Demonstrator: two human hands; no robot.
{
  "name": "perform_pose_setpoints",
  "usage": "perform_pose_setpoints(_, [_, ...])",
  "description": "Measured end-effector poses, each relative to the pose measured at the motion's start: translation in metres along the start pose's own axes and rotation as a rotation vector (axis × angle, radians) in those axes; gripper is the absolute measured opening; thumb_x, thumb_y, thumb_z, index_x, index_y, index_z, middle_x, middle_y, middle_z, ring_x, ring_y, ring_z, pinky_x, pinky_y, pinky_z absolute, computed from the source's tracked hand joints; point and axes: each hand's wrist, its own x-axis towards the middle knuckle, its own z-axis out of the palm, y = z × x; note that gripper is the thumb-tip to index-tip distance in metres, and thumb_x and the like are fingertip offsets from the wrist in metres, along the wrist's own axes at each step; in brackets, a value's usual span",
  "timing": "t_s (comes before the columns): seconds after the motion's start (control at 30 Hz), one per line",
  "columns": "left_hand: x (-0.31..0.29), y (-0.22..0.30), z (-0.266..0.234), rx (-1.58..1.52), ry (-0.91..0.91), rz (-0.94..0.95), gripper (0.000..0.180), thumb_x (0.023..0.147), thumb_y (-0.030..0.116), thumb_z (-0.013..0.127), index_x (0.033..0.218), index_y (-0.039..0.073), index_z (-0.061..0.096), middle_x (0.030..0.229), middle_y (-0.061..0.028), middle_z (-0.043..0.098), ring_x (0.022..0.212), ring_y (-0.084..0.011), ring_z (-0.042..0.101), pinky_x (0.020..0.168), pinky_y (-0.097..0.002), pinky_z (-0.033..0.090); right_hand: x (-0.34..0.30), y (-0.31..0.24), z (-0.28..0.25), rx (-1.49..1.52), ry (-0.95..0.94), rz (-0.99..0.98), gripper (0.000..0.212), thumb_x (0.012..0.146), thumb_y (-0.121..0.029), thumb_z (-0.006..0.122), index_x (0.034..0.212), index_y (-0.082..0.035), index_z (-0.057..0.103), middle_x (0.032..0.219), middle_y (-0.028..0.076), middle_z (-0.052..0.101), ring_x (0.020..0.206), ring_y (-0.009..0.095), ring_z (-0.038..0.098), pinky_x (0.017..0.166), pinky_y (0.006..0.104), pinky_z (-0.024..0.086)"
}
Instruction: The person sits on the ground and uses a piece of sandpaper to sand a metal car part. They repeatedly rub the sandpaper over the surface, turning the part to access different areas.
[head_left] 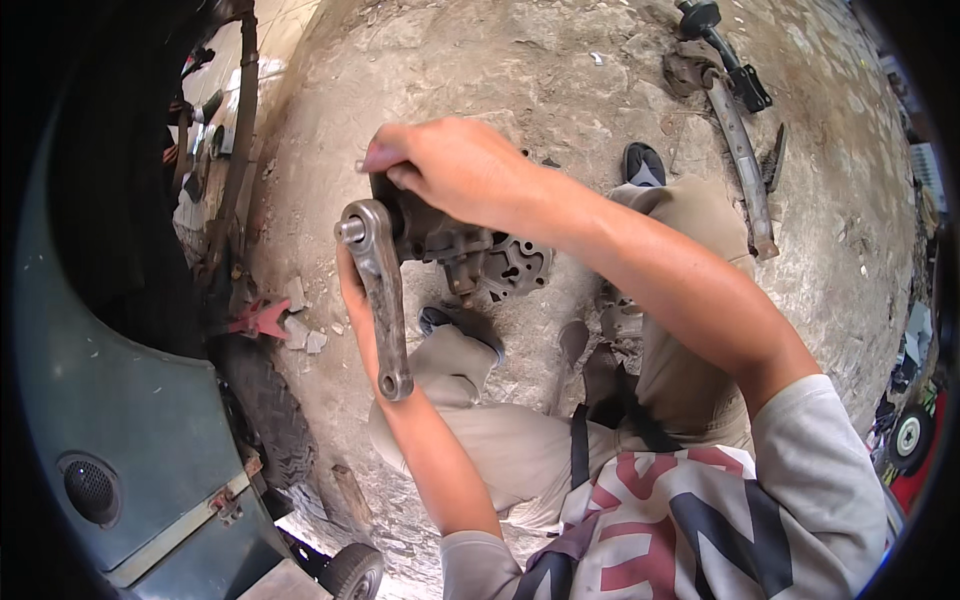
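Observation:
A dark metal gearbox (430, 225), greasy looking, is held up in front of me. On its near side sits a bare steel lever arm (382, 290), its splined shaft end poking through the upper eye and its lower eye hanging over my left forearm. My left hand (350, 285) supports the gearbox from beneath and behind; most of its fingers are hidden by the metal. Over the top of the gearbox, my right hand (430, 165) is closed in a pinch at the far-left end, on something too small to make out.
A metal casting with holes (518, 268) lies just beyond the gearbox, near my feet. At left stand a green vehicle body panel (140, 430), a tyre (265, 410) and a red metal piece (262, 318). A long flat bar (742, 165) and a shock absorber (728, 50) lie at far right.

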Motion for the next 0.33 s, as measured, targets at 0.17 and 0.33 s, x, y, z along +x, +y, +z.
perform_pose_setpoints(0.17, [0.005, -0.009, -0.004, 0.134, -0.046, 0.069, 0.055, 0.107, 0.030, 0.046, 0.154, 0.003, 0.039, 0.148, -0.0132, 0.051, 0.134, -0.0229, 0.052, 0.115, -0.0385, 0.039, -0.001, -0.002, 0.002, -0.092, -0.066, -0.096, 0.019, 0.089, -0.009, 0.066, 0.108, -0.007, 0.072, 0.103, 0.010, 0.073, 0.098, 0.033, 0.068, 0.085, 0.0433, 0.057])
perform_pose_setpoints(0.33, [0.017, -0.018, 0.005, -0.019, -0.082, -0.049, 0.057, 0.109, 0.037, 0.040, 0.156, 0.004, 0.036, 0.151, -0.0120, 0.049, 0.138, -0.0228, 0.049, 0.119, -0.0387, 0.035, -0.006, 0.005, 0.016, -0.056, -0.075, -0.103, 0.029, 0.086, -0.009, 0.070, 0.115, -0.007, 0.075, 0.126, 0.017, 0.066, 0.111, 0.036, 0.061, 0.097, 0.0397, 0.051])
